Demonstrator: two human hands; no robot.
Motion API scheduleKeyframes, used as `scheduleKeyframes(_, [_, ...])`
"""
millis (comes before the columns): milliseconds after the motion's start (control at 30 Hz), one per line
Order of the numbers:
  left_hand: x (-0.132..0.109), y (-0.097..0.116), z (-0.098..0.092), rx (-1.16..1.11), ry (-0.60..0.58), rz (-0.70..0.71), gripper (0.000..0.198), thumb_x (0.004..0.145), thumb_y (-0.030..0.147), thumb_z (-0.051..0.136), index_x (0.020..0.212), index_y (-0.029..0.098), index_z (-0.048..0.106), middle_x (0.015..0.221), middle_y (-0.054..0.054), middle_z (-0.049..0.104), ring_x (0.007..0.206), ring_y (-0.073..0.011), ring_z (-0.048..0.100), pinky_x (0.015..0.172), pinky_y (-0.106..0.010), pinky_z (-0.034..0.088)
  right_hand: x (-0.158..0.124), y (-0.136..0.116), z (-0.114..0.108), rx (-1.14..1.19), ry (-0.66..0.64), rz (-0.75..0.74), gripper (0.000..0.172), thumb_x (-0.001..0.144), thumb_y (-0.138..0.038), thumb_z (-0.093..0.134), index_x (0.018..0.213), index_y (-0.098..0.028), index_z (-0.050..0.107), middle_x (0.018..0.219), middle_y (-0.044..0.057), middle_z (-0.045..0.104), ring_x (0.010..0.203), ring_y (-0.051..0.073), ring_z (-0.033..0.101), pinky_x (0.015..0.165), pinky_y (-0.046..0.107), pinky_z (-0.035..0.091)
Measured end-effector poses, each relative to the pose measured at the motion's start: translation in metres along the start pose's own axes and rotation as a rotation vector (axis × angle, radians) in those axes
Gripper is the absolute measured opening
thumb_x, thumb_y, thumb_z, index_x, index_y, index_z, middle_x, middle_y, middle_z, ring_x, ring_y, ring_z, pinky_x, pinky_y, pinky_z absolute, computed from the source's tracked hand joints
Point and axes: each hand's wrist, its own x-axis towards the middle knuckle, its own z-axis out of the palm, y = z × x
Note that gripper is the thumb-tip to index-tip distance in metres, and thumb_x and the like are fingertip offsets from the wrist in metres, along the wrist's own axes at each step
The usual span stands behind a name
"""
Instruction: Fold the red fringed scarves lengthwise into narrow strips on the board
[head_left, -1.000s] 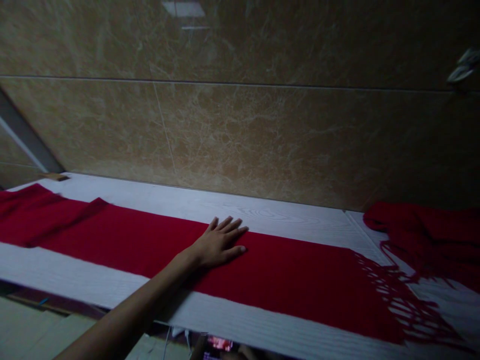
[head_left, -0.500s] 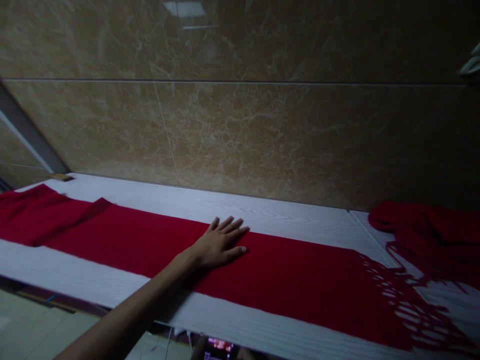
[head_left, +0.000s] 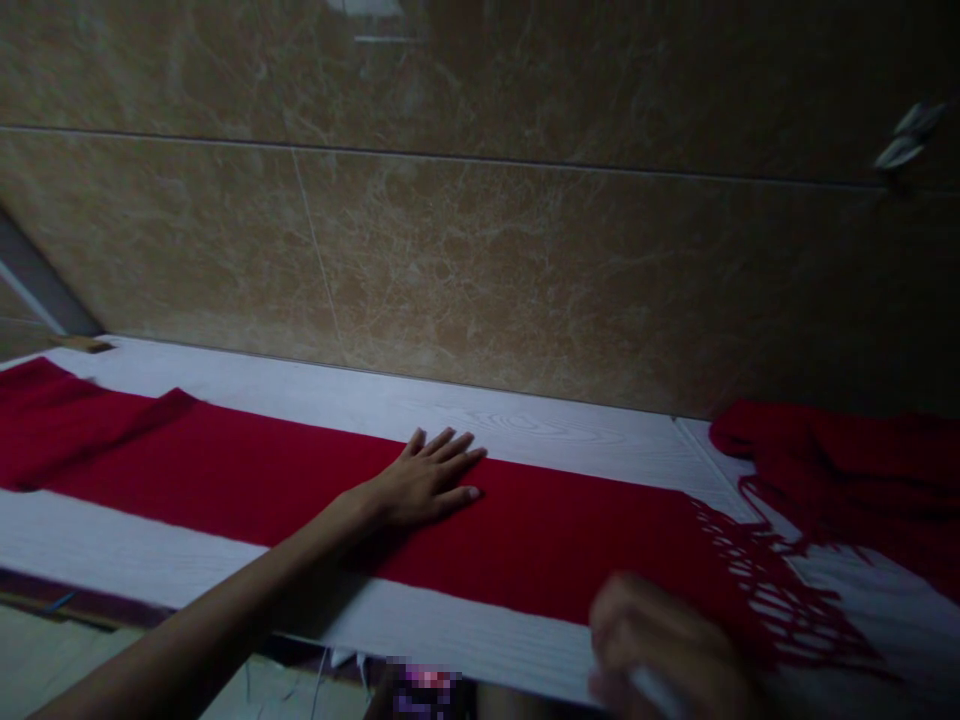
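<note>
A long red scarf (head_left: 525, 540) lies stretched along the white wood-grain table, its knotted fringe (head_left: 787, 600) spread at the right end. Flat on the scarf's middle, fingers spread toward its far edge, rests my left hand (head_left: 424, 480); it is open. My right hand (head_left: 667, 640) is in the lower right, above the scarf's near edge by the fringed end. Its fingers are curled and blurred. A pale thing shows at the right hand, too smeared to name. Toward the left, the scarf has a fold.
A second red fringed cloth (head_left: 847, 470) lies heaped at the table's right. Brown marbled tiles (head_left: 465, 270) form the wall behind, with a pale fitting (head_left: 907, 138) on it. A small brown block (head_left: 82, 343) sits at the back left corner. White cords (head_left: 322, 670) hang below the front edge.
My right hand has come into view at the lower right. My left hand stays flat on the scarf. The view has shifted slightly, moving the scene left.
</note>
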Motion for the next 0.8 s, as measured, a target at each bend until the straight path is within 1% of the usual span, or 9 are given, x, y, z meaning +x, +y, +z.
scheduleKeyframes(33, [0.000,0.003,-0.004,0.009,-0.002,0.002,0.074,0.098,0.073,0.028,0.161,0.035,0.024,0.171,-0.006,0.012,0.158,-0.0349,0.001,0.124,-0.068,0.000,0.010,0.013,-0.013,-0.042,0.047,0.046,0.024,0.108,-0.033,0.047,0.096,-0.024,0.065,0.097,0.003,0.068,0.090,0.017,0.067,0.076,0.029,0.057])
scheduleKeyframes(67, [0.000,0.007,-0.008,0.016,0.002,0.009,0.072,0.099,0.071,0.028,0.161,0.035,0.023,0.171,-0.006,0.011,0.158,-0.0349,-0.001,0.123,-0.069,-0.001,0.020,0.028,-0.022,-0.120,0.098,0.119,0.023,0.107,-0.034,0.046,0.106,-0.026,0.067,0.112,0.005,0.068,0.105,0.020,0.066,0.089,0.034,0.057])
scheduleKeyframes(133, [-0.001,0.015,-0.011,0.015,0.016,0.039,0.067,0.101,0.068,0.025,0.162,0.038,0.019,0.171,-0.003,0.009,0.157,-0.0337,-0.004,0.123,-0.069,-0.002,0.035,0.056,-0.029,-0.286,0.118,0.207,0.034,0.106,-0.040,0.045,0.131,-0.027,0.062,0.142,0.009,0.057,0.134,0.027,0.052,0.114,0.055,0.042])
scheduleKeyframes(200, [-0.002,0.021,-0.008,-0.003,0.013,0.074,0.066,0.102,0.068,0.023,0.161,0.040,0.016,0.171,-0.001,0.006,0.157,-0.0326,-0.005,0.123,-0.068,-0.003,0.040,0.081,-0.024,-0.408,-0.001,0.298,0.050,0.104,-0.046,0.044,0.149,-0.026,0.049,0.160,0.010,0.039,0.149,0.032,0.031,0.121,0.068,0.020])
scheduleKeyframes(233, [-0.002,0.023,-0.004,-0.011,0.009,0.084,0.067,0.101,0.069,0.023,0.161,0.041,0.016,0.171,-0.001,0.006,0.157,-0.0330,-0.005,0.123,-0.068,-0.004,0.039,0.090,-0.020,-0.444,-0.088,0.349,0.054,0.104,-0.048,0.043,0.154,-0.026,0.044,0.164,0.009,0.031,0.153,0.032,0.022,0.122,0.070,0.013])
scheduleKeyframes(333, [-0.005,0.024,0.009,-0.026,0.004,0.092,0.071,0.099,0.073,0.026,0.161,0.039,0.019,0.171,-0.004,0.007,0.157,-0.0351,-0.003,0.123,-0.069,-0.003,0.027,0.105,-0.010,-0.505,-0.275,0.451,0.060,0.105,-0.053,0.040,0.158,-0.025,0.036,0.167,0.007,0.020,0.155,0.029,0.012,0.123,0.067,0.008])
scheduleKeyframes(467, [-0.007,0.025,0.012,-0.012,-0.026,0.078,0.075,0.098,0.074,0.026,0.162,0.037,0.018,0.171,-0.006,0.005,0.157,-0.0356,-0.003,0.123,-0.070,-0.004,0.013,0.108,-0.016,-0.540,-0.333,0.479,0.064,0.106,-0.057,0.034,0.160,-0.024,0.031,0.167,0.006,0.016,0.155,0.026,0.008,0.125,0.063,0.005])
scheduleKeyframes(633, [-0.001,0.023,-0.017,-0.032,-0.133,0.062,0.077,0.098,0.072,0.034,0.162,0.034,0.018,0.171,-0.008,0.009,0.157,-0.0358,0.002,0.123,-0.070,0.004,0.019,0.113,-0.054,-0.524,-0.435,0.535,0.070,0.102,-0.057,0.046,0.161,-0.024,0.030,0.167,0.006,0.015,0.155,0.026,0.008,0.125,0.061,0.008])
scheduleKeyframes(800, [0.015,0.025,-0.041,0.089,-0.064,0.093,0.067,0.096,0.042,0.059,0.157,0.031,0.035,0.167,-0.009,0.033,0.156,-0.0311,0.020,0.125,-0.064,0.017,0.041,0.109,-0.104,-0.736,-0.515,0.504,0.079,0.090,-0.046,0.072,0.157,-0.018,0.040,0.165,0.014,0.022,0.154,0.033,0.014,0.125,0.061,0.007])
